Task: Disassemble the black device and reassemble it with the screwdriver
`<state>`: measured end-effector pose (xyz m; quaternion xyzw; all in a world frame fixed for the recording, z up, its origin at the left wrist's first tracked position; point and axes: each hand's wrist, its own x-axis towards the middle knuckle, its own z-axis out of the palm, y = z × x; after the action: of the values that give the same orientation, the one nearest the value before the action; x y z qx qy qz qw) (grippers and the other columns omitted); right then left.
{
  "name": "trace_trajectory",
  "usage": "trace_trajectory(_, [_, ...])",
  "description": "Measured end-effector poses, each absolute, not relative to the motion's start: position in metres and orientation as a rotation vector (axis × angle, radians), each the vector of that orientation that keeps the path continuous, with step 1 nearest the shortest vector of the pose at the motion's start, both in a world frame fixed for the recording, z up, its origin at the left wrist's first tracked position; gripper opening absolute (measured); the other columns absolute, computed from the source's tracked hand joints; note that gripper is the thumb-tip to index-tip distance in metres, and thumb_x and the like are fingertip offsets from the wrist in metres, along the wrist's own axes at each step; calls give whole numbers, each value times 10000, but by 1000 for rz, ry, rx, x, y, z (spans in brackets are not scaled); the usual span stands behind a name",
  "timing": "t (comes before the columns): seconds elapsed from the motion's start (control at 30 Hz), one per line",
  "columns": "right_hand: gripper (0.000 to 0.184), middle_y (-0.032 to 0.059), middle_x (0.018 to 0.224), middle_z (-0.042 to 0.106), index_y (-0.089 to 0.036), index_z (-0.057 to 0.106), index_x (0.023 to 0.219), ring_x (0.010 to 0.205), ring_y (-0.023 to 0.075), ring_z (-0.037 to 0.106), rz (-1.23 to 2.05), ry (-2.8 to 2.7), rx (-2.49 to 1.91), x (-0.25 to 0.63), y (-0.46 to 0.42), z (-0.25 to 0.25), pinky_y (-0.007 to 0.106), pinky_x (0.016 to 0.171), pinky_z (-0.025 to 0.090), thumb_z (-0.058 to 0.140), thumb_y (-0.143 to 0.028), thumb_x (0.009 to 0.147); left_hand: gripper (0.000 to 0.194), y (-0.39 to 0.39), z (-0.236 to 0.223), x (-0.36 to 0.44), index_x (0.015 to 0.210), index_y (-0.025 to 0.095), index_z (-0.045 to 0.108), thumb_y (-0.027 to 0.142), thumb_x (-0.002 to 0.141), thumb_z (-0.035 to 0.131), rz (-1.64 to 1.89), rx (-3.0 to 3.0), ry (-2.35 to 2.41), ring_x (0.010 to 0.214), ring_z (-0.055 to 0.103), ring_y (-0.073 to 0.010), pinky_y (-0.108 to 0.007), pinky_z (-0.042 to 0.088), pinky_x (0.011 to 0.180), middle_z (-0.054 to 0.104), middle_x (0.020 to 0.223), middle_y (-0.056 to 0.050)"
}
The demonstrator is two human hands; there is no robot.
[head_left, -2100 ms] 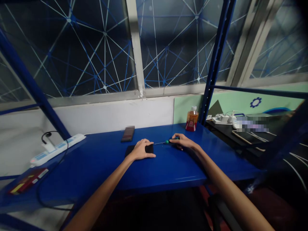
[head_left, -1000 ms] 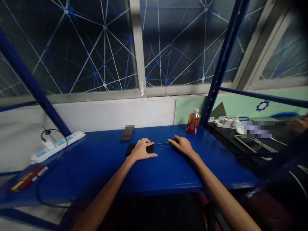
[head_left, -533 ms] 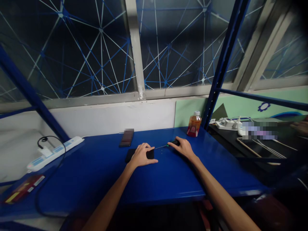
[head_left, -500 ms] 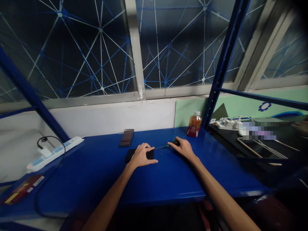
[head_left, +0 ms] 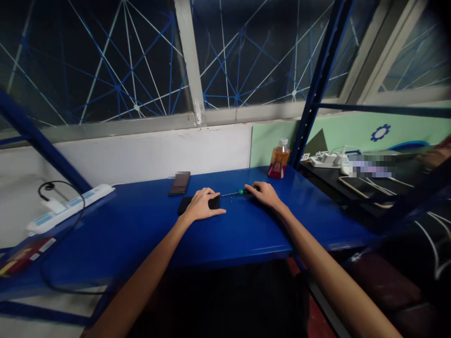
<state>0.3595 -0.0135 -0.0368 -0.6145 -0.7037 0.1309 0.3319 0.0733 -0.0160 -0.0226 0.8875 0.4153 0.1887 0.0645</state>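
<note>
Patterned windows [head_left: 260,56] fill the upper frame, above a blue table [head_left: 225,234] spanning the middle. At centre, your left hand [head_left: 200,205] is spread broadly across a black case [head_left: 214,203], gripping it flat against the tabletop, presumably to stop it sliding; that hand covers much of the case. Right of centre, your right hand [head_left: 266,193] is curled around the handle of a screwdriver [head_left: 241,191], held nearly level, apparently so the shaft meets the case's right edge. Whether the tip is seated cannot be told.

Elsewhere, you have a power strip [head_left: 70,209] at left, its black cable [head_left: 84,203] well apart from your hands; a red package [head_left: 26,256] at lower left; a drink bottle [head_left: 279,161] upright beyond your right hand; a smartphone [head_left: 179,184] near your left, the closest obstruction. Pale specks [head_left: 231,199], unidentifiable, lie just below the shaft.
</note>
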Motion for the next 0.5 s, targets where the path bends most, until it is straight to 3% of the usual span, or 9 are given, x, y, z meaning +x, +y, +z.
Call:
trace_trajectory(0.1, [548, 44, 576, 574, -204, 539, 576, 580, 174, 516, 307, -1844, -1635, 356, -17, -34, 284, 547, 286, 403, -644, 871, 738, -17, -22, 73, 1271, 246, 609, 748, 732, 585, 583, 2687, 1250, 1103, 516, -314, -466, 381, 986, 580, 1177, -93])
trace_trajectory(0.3, [448, 6, 713, 623, -210, 572, 842, 641, 165, 543, 431, -1827, -1533, 362, -12, -37, 251, 572, 364, 596, -647, 744, 748, -19, -25, 72, 1273, 223, 606, 750, 744, 569, 607, 2694, 1255, 1169, 490, -331, -484, 367, 1009, 576, 1233, -107])
trace_trajectory(0.5, [530, 23, 635, 596, -200, 562, 657, 598, 160, 513, 405, -1837, -1600, 360, -12, -38, 262, 541, 332, 476, -702, 802, 742, -19, -25, 71, 1311, 247, 572, 740, 757, 563, 555, 2695, 1252, 1304, 409, -349, -518, 299, 1077, 532, 1369, -97])
